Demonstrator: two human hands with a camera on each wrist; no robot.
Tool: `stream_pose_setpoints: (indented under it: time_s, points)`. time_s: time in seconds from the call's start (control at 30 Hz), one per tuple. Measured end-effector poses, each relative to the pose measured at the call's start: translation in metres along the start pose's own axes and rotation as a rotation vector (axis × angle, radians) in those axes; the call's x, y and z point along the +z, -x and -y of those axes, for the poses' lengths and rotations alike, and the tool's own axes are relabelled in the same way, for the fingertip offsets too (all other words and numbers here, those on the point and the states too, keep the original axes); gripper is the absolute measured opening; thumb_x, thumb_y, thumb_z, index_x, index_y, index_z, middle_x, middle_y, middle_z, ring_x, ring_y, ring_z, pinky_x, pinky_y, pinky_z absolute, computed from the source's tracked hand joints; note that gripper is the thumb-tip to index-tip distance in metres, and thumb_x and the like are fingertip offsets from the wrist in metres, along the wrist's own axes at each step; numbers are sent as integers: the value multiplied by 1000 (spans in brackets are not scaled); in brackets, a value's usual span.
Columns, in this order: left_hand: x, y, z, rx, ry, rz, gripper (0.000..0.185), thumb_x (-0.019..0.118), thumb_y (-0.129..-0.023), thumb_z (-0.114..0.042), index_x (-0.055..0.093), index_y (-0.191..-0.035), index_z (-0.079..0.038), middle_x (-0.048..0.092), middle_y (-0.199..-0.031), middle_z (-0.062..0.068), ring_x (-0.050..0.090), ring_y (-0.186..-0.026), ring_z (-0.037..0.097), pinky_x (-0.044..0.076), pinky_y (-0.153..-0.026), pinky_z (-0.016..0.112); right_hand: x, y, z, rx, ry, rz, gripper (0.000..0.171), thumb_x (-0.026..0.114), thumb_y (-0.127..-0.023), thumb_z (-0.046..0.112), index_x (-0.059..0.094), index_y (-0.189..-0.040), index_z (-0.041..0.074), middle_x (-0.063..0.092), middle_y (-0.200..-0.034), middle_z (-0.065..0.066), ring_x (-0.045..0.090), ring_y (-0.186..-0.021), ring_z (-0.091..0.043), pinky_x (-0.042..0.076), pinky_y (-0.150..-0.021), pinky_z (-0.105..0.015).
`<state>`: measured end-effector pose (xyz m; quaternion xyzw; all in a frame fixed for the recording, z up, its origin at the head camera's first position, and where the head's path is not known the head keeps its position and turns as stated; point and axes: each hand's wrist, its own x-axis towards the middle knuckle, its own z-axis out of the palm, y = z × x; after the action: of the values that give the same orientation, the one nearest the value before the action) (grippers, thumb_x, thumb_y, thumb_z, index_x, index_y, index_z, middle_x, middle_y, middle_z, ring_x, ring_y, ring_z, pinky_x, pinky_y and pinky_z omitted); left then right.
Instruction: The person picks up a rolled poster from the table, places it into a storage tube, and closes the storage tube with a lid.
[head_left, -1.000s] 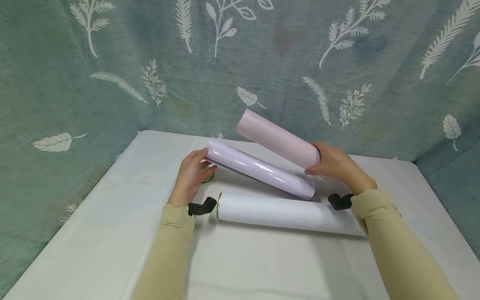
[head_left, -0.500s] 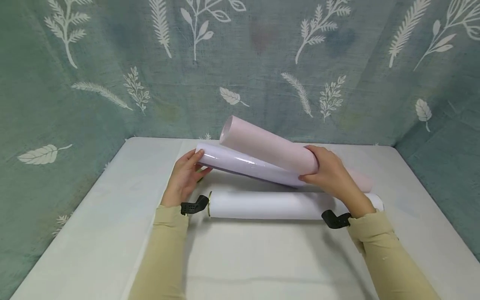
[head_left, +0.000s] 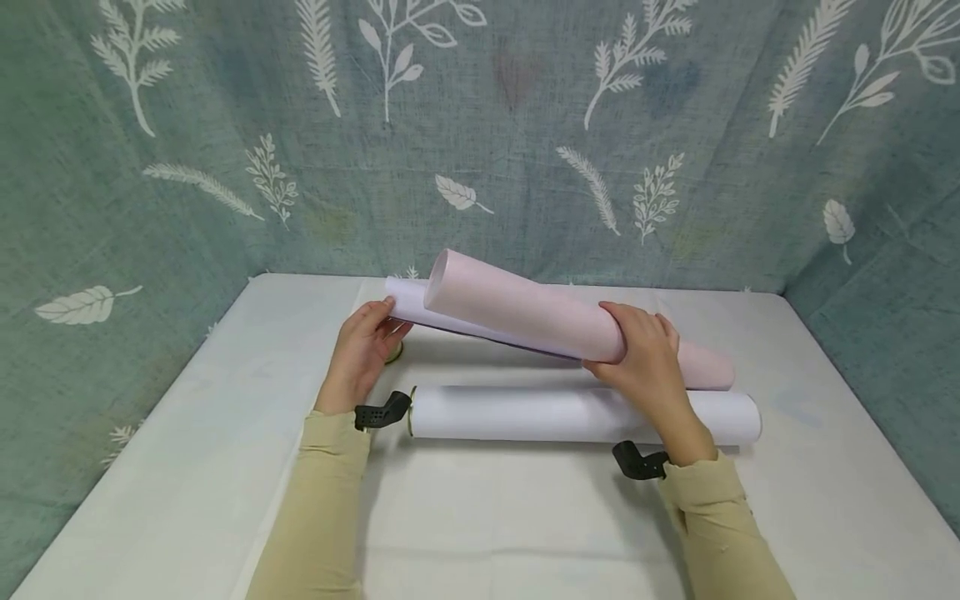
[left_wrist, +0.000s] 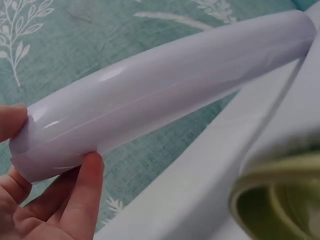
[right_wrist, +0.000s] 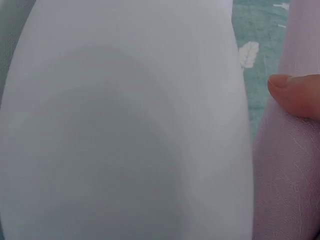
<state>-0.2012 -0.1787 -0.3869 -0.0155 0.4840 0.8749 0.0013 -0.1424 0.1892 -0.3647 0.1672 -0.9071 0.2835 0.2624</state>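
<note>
My left hand [head_left: 358, 350] holds the left end of a glossy lavender roll [head_left: 408, 302], thumb on one side and fingers on the other. That roll [left_wrist: 165, 92] slants away in the left wrist view, a lengthwise edge showing. My right hand [head_left: 641, 358] grips a matte pink roll [head_left: 517, 310] from above, its open left end raised in front of the lavender roll. In the right wrist view my thumb [right_wrist: 295, 95] presses on the pink roll [right_wrist: 285, 190]. The lavender roll's right part is hidden behind the pink one.
A thick white tube [head_left: 517, 414] with a gold rim lies across the white table [head_left: 487, 508], in front of both rolls. A small gold-rimmed round thing [head_left: 394, 353] sits beside my left fingers. Patterned green cloth [head_left: 525, 167] stands behind the table.
My right hand has moved left and toward me. The pink roll's left end has come down and left, covering more of the lavender roll. My left hand keeps its hold.
</note>
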Motion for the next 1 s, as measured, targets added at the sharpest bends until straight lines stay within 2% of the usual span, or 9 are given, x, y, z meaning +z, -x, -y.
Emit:
stream_pose_setpoints:
  time_s: [0.23, 0.47, 0.67, 0.8, 1.0]
  points:
    - [-3, 4, -7, 36, -17, -30, 20, 59, -87, -22, 50, -87, -4, 50, -107, 12, 57, -93, 25, 41, -90, 42, 1, 4, -2, -48, 5, -34, 76, 85, -55, 20, 49, -123, 16, 51, -119, -2, 42, -112, -22, 15, -99, -48]
    - [-10, 10, -20, 101, -16, -96, 25, 60, -86, -24, 47, -87, -3, 48, -112, 13, 54, -100, 28, 43, -88, 39, 8, 7, -9, -74, 41, -36, 75, 85, -54, 19, 51, -121, 15, 52, -117, -6, 44, -110, -25, 16, -99, -50]
    - [-12, 13, -34, 183, 67, -141, 27, 62, -85, -23, 46, -90, -1, 46, -112, 14, 56, -97, 28, 44, -87, 41, 7, 8, -17, -88, 78, -31, 73, 84, -55, 17, 52, -120, 14, 53, -116, -6, 44, -109, -25, 16, -98, -51]
    - [-15, 15, -39, 200, 142, -185, 25, 62, -85, -21, 48, -93, -2, 46, -112, 14, 58, -92, 28, 43, -88, 44, 5, 8, -23, -81, 87, -31, 73, 84, -55, 17, 51, -120, 14, 53, -117, -6, 44, -110, -25, 16, -98, -51]
    - [-17, 17, -41, 235, 200, -180, 22, 61, -86, -18, 47, -90, -1, 49, -109, 14, 59, -92, 29, 40, -91, 46, -1, 11, -33, -47, 91, -19, 74, 85, -54, 18, 51, -120, 14, 52, -118, -6, 43, -111, -26, 14, -98, -51]
